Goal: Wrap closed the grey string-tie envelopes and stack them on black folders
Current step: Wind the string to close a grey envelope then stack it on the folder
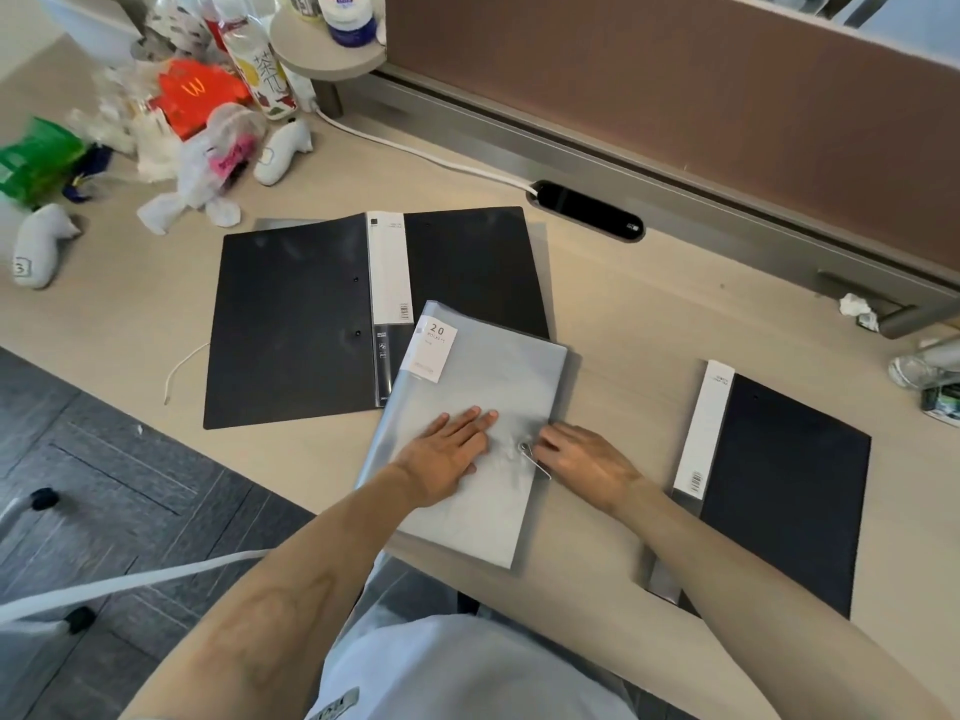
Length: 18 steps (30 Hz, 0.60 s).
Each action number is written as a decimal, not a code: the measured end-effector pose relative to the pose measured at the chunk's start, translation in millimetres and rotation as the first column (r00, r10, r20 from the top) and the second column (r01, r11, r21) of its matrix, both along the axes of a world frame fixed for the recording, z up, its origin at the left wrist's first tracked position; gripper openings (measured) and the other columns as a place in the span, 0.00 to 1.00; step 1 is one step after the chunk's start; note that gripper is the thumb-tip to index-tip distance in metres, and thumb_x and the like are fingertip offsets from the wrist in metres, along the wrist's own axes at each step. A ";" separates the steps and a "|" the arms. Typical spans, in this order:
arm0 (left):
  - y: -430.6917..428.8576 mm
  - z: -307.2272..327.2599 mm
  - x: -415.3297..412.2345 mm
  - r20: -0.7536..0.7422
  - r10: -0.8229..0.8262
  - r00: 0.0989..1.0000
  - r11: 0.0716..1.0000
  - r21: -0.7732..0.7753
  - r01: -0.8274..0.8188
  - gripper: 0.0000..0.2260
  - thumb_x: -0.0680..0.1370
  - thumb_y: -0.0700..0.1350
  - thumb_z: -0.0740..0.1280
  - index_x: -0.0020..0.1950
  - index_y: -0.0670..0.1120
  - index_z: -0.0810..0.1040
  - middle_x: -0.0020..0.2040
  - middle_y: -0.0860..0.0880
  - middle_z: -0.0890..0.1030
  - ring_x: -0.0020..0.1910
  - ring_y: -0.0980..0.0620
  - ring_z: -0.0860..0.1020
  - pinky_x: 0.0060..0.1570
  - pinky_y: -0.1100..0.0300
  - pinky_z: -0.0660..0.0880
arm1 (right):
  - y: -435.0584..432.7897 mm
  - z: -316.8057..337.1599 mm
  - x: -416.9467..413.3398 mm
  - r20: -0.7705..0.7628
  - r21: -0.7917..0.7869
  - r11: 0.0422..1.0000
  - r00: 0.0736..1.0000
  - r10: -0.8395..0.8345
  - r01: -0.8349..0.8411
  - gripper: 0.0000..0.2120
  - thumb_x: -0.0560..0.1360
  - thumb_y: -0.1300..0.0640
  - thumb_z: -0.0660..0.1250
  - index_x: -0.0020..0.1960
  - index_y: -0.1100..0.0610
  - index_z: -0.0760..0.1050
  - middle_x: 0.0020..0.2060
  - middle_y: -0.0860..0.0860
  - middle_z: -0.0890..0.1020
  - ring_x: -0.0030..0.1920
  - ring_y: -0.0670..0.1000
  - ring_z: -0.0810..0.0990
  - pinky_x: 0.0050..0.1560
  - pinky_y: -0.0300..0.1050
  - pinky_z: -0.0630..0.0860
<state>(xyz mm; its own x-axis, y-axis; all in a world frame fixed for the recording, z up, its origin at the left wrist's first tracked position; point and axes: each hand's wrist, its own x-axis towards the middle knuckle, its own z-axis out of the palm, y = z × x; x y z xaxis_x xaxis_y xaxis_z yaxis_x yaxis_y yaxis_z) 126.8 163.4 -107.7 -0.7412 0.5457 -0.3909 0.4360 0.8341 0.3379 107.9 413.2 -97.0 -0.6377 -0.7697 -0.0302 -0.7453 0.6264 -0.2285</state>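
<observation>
A grey translucent envelope [483,387] with a white "20" label lies tilted at the desk's front edge, its top overlapping the black folders behind. My left hand [449,449] rests flat on it, fingers spread. My right hand [582,459] sits at the envelope's right edge, fingertips pinched at the thin string [535,462] by the closure button. Two black folders lie behind: one [291,324] at left with a white spine label, one [467,262] to its right. A third black folder [784,485] lies at the right, apart from my hands.
Clutter fills the back left: a green packet [36,158], red box [197,96], bottle [260,70], plastic bags and white stuffed figures [283,148]. A white cable [415,148] runs to a black desk grommet [587,210]. Crumpled tissue [857,306] lies far right. A brown partition stands behind.
</observation>
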 end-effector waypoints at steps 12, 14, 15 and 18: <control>2.2 3.5 0.6 0.020 -0.003 1.000 0.999 -0.036 0.003 0.17 0.82 0.44 0.53 0.71 0.47 0.60 0.79 0.53 0.42 0.78 0.52 0.41 0.77 0.53 0.43 | -4.7 7.7 2.3 0.481 -0.026 0.853 0.755 -0.446 0.521 0.06 0.73 0.56 0.67 0.48 0.52 0.81 0.44 0.47 0.78 0.43 0.46 0.77 0.49 0.40 0.74; 2.7 6.2 -0.7 0.023 -0.007 1.000 0.998 -0.057 0.009 0.18 0.82 0.45 0.53 0.73 0.47 0.59 0.79 0.53 0.42 0.78 0.52 0.42 0.77 0.53 0.44 | -5.1 8.6 1.1 0.515 -0.005 0.812 0.698 -0.498 0.583 0.08 0.72 0.59 0.66 0.49 0.53 0.81 0.44 0.47 0.79 0.45 0.47 0.78 0.51 0.41 0.75; 2.9 8.4 -2.1 0.018 -0.014 1.000 0.998 -0.069 0.015 0.20 0.82 0.45 0.54 0.74 0.47 0.57 0.79 0.53 0.43 0.78 0.52 0.43 0.77 0.53 0.45 | -6.1 10.4 -0.1 0.521 -0.010 0.779 0.668 -0.531 0.627 0.09 0.72 0.61 0.65 0.50 0.54 0.81 0.45 0.48 0.79 0.45 0.48 0.78 0.52 0.42 0.75; 4.3 15.1 -7.2 -0.034 -0.017 0.999 0.995 -0.094 0.014 0.25 0.81 0.44 0.57 0.76 0.44 0.55 0.79 0.49 0.50 0.78 0.50 0.50 0.76 0.54 0.50 | -9.5 12.6 -5.0 0.535 -0.014 0.607 0.518 -0.667 0.795 0.15 0.71 0.67 0.61 0.55 0.58 0.80 0.51 0.54 0.80 0.50 0.53 0.79 0.56 0.44 0.74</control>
